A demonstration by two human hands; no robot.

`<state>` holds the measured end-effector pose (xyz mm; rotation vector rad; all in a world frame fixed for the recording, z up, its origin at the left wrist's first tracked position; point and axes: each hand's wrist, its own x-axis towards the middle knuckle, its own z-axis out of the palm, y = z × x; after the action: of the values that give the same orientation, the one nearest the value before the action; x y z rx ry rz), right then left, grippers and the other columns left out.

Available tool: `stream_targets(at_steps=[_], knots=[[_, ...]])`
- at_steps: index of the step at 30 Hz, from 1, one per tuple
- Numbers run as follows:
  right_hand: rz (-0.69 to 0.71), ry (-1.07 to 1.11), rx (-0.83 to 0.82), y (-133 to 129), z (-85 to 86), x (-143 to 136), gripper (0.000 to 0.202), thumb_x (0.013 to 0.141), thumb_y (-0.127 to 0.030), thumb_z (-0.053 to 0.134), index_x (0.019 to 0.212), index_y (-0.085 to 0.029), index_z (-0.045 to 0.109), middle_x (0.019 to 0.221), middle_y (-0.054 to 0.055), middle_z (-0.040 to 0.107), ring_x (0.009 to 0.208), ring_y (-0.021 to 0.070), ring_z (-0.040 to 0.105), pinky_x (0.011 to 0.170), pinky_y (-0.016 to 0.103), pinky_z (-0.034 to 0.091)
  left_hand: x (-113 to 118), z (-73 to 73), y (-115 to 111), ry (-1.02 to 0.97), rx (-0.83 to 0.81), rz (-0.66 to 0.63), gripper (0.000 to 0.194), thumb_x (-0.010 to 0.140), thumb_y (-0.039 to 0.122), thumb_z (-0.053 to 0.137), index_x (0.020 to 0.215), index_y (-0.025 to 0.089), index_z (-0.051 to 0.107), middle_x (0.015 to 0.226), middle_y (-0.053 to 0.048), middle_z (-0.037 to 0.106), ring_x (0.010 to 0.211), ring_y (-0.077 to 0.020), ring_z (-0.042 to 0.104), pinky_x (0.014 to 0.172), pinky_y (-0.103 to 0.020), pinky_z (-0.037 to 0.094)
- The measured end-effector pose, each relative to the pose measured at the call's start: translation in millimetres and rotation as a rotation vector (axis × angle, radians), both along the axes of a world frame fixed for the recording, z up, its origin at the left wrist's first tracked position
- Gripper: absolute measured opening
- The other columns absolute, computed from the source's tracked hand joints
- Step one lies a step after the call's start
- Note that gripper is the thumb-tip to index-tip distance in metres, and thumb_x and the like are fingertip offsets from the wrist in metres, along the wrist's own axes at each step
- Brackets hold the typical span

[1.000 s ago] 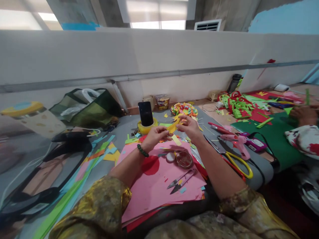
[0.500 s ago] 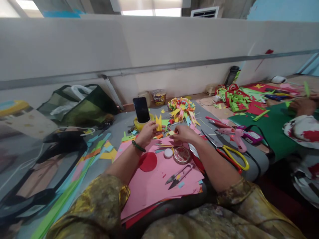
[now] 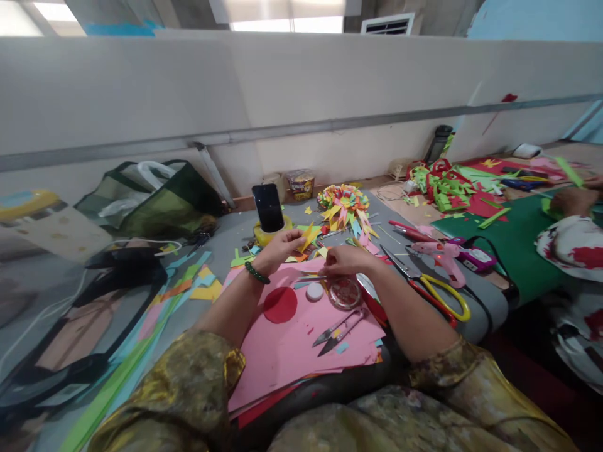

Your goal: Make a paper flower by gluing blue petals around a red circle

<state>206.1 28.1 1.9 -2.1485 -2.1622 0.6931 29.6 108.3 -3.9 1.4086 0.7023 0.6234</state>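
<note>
My left hand (image 3: 281,248), with a green bead bracelet on its wrist, pinches a yellow notched paper piece (image 3: 309,236) above the far edge of the pink paper stack (image 3: 277,370). My right hand (image 3: 347,260) is closed and low over several thin sticks or tools (image 3: 308,278); what its fingers grip is hidden. Nearest to it are a small white round lid (image 3: 315,291) and a round clear case (image 3: 345,294). A red paper circle (image 3: 280,305) and thread snips (image 3: 340,331) lie on the pink paper.
Beyond my hands lie a phone (image 3: 268,208) propped on a yellow tape roll and a colourful paper-strip bundle (image 3: 345,207). To the right are scissors (image 3: 443,295) and a pink glue gun (image 3: 443,258). A co-worker's hand (image 3: 575,202) holds a green strip. Paper strips (image 3: 155,320) lie left.
My left hand has tilted the yellow paper piece to the right. My right hand has come down slightly onto the thin sticks. The co-worker's green strip has shifted left.
</note>
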Motion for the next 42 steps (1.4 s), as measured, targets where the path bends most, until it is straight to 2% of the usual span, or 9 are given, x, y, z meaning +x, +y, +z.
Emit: stream_targets(at_steps=[2,6,11,16,22,30,34,37,42], knots=[[0.002,0.014,0.013,0,0.2,1,0.019,0.083,-0.038,0.066,0.081,-0.022,0.075,0.077,0.005,0.074,0.064,0.0165,0.063,0.052,0.024,0.036,0,1.6,0,-0.002,-0.007,0.001,0.026,0.065,0.03,0.082,0.069,0.014,0.063,0.068,-0.004,0.07,0.065,-0.0147,0.066,0.06,-0.022,0.049],[-0.009,0.039,0.037,0,-3.5,-4,0.005,0.069,-0.024,0.077,0.073,-0.023,0.074,0.074,0.004,0.074,0.064,0.0177,0.063,0.053,0.025,0.036,0,3.5,0,-0.014,-0.034,0.025,0.026,0.063,0.027,0.084,0.069,0.014,0.062,0.067,-0.004,0.069,0.067,-0.0164,0.067,0.06,-0.023,0.049],[-0.084,0.134,0.139,0,-4.4,-7,0.015,0.06,-0.015,0.077,0.053,-0.02,0.065,0.054,0.0,0.063,0.055,0.0152,0.056,0.05,0.024,0.033,2,6.2,1,-0.044,-0.052,0.148,0.015,0.067,0.019,0.076,0.069,0.014,0.062,0.063,-0.002,0.067,0.065,-0.0154,0.067,0.06,-0.022,0.05],[-0.297,0.273,0.445,-7,19.2,21,0.024,0.084,-0.034,0.055,0.068,-0.017,0.061,0.063,-0.001,0.059,0.06,0.0116,0.052,0.051,0.023,0.031,9,13.0,-5,-0.145,-0.205,0.401,0.012,0.073,0.004,0.055,0.071,0.016,0.057,0.057,0.0,0.065,0.053,-0.0117,0.063,0.051,-0.018,0.048],[-0.268,0.838,0.574,-3,42.0,27,0.028,0.066,-0.033,0.075,0.082,-0.018,0.058,0.056,-0.007,0.052,0.051,0.0082,0.045,0.048,0.021,0.031,19,15.9,-26,-0.131,-0.353,0.225,0.019,0.076,0.0,0.048,0.076,0.014,0.061,0.066,-0.004,0.07,0.06,-0.0134,0.068,0.057,-0.02,0.054],[-0.071,0.432,0.43,-1,42.2,-17,0.013,0.072,-0.023,0.072,0.081,-0.017,0.064,0.061,-0.005,0.059,0.056,0.0086,0.052,0.053,0.019,0.036,26,6.6,-36,-0.315,-0.397,0.102,0.012,0.088,0.025,0.059,0.084,0.015,0.064,0.069,-0.005,0.069,0.061,-0.0154,0.066,0.063,-0.026,0.056],[-0.055,0.425,0.497,0,50.6,4,0.028,0.083,-0.039,0.062,0.069,-0.016,0.063,0.06,-0.003,0.058,0.055,0.0087,0.05,0.052,0.02,0.036,30,4.9,-40,-0.286,-0.393,0.174,0.014,0.09,0.016,0.052,0.082,0.013,0.063,0.072,-0.008,0.071,0.07,-0.0184,0.069,0.072,-0.031,0.057],[-0.126,0.285,0.432,3,51.4,25,0.035,0.088,-0.043,0.055,0.066,-0.016,0.062,0.059,-0.002,0.059,0.054,0.0092,0.052,0.052,0.021,0.037,30,7.8,-43,-0.265,-0.398,0.242,0.019,0.092,0.013,0.047,0.077,0.015,0.057,0.064,-0.005,0.068,0.055,-0.013,0.063,0.062,-0.026,0.054],[-0.294,-0.068,0.248,2,26.8,53,0.02,0.066,-0.019,0.077,0.054,-0.017,0.061,0.056,0.005,0.062,0.072,0.0227,0.065,0.064,0.029,0.043,27,9.6,-41,-0.237,-0.379,0.244,0.011,0.088,0.014,0.055,0.078,0.016,0.056,0.057,0.001,0.061,0.048,-0.0108,0.058,0.054,-0.022,0.051]])
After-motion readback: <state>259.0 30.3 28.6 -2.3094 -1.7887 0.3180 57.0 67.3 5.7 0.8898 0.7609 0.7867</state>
